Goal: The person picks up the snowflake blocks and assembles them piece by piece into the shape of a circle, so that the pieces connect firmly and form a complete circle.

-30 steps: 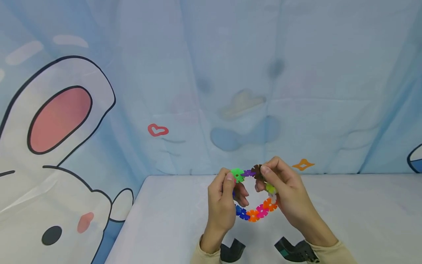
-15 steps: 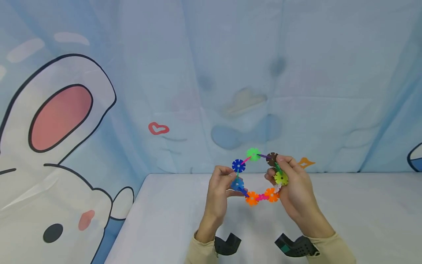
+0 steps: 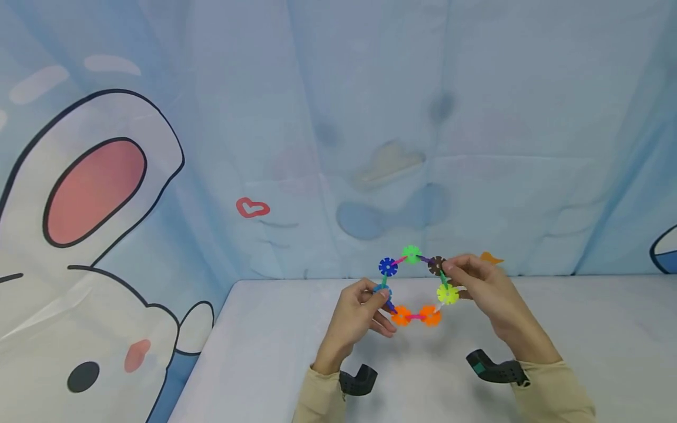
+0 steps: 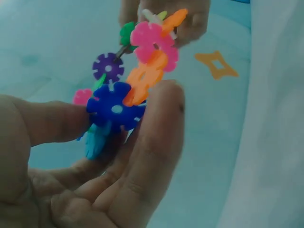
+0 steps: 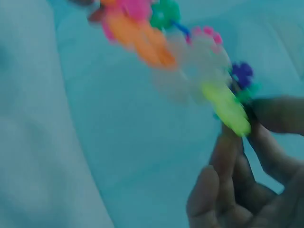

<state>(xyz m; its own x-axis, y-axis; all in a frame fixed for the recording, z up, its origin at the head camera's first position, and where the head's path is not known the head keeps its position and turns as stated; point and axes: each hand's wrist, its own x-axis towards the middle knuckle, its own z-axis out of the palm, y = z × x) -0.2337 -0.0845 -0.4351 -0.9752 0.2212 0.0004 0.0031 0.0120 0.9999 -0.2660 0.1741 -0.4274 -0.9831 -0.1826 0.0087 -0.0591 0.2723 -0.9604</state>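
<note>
A closed ring of interlocking plastic snowflake discs hangs upright between the two hands in the head view. A green disc (image 3: 411, 254) forms its top, and orange discs (image 3: 431, 316) lie along the bottom. At the ring's left side, my left hand (image 3: 350, 317) pinches a light blue disc (image 3: 382, 292) between thumb and fingers. My right hand (image 3: 492, 296) pinches the brown disc (image 3: 436, 265) at the upper right, beside a yellow disc (image 3: 448, 294). In the left wrist view a dark blue disc (image 4: 116, 108) sits between thumb and fingers. Blur softens the white disc (image 5: 204, 61) in the right wrist view.
Beneath the hands lies a white table (image 3: 275, 352). A blue cloth backdrop (image 3: 296, 117) with a printed rabbit (image 3: 106, 329) rises behind its far edge. Black wrist devices (image 3: 359, 380) stick out inward from both sleeves.
My left hand has let go of the green disc and now pinches the light blue one. The ring has risen and spread open; my right hand keeps its pinch at the brown disc.
</note>
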